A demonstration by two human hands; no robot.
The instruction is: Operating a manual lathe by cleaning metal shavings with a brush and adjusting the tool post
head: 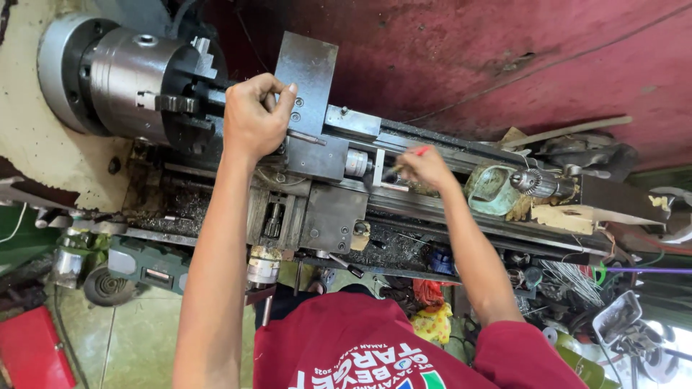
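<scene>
My left hand (256, 119) is curled into a fist on top of the lathe's tool post (311, 75), just right of the steel chuck (137, 75). What the fingers hold is hidden; a thin rod (306, 137) sticks out from under the hand. Further right, over the lathe bed, my right hand (427, 169) pinches a thin red-handled tool (418, 152) with its tip pointing towards the carriage (328, 212).
A tailstock with a drill chuck (537, 181) sits at the right end of the bed (461, 216). Metal chips lie in the tray below. A handwheel (108, 286) and a red box (29, 353) are at lower left. Wires and clutter (577, 281) crowd the lower right.
</scene>
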